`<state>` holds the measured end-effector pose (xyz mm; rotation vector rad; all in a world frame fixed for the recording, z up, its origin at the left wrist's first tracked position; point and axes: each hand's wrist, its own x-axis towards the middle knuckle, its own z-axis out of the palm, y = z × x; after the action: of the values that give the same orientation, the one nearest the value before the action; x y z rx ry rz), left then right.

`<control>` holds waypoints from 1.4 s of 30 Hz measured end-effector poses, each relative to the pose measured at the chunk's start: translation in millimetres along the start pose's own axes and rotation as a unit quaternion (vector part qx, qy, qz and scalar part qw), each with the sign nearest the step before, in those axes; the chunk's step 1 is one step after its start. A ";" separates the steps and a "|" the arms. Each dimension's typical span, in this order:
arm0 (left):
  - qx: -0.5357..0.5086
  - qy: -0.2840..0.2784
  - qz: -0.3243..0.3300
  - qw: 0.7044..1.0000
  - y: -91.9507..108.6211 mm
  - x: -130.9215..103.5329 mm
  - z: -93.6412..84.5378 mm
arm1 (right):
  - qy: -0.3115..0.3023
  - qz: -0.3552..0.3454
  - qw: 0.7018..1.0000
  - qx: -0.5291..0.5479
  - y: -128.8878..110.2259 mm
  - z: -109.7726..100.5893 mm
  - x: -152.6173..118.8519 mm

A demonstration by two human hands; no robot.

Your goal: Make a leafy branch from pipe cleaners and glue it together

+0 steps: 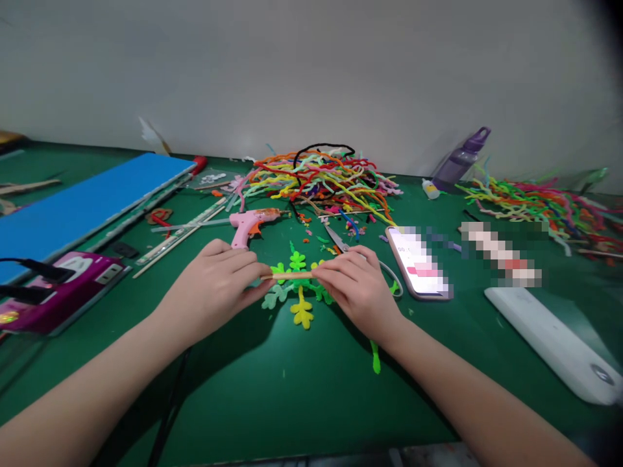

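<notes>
A short, thin tan stick (292, 275) lies level between my hands. My left hand (219, 285) pinches its left end, and my right hand (355, 285) pinches its right end. Below and behind the stick, a leaf-shaped piece of green and yellow fuzzy stems (302, 311) rests on the green table (272, 402). A pink glue gun (246, 224) lies just beyond my left hand. Scissors (337, 239) lie behind my right hand, partly hidden by it. One bright green fuzzy piece (375, 358) shows beneath my right wrist.
Colourful fuzzy stems (321, 178) are heaped at the back, with another pile (530, 204) at right. A phone (418, 266), white device (549, 344) and purple bottle (457, 165) stand or lie to the right. At left are a blue board (92, 201) and purple power strip (63, 295).
</notes>
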<state>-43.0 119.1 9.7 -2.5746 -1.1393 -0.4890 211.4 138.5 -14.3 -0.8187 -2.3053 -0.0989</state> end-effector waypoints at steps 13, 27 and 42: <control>-0.038 -0.028 -0.018 0.999 -2.8 5.8 16.0 | -0.042 0.028 0.999 0.011 9.0 8.2 3.9; -0.060 -0.056 -0.025 0.996 -1.1 5.5 17.8 | -0.058 0.011 0.998 0.018 10.7 11.4 1.8; -0.043 -0.029 -0.023 0.998 0.3 4.0 14.6 | -0.050 0.027 0.998 0.009 9.4 4.9 3.2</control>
<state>-37.4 127.2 -1.9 -2.6561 -1.2258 -0.4874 212.2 149.2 -17.5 -0.8937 -2.3712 -0.0143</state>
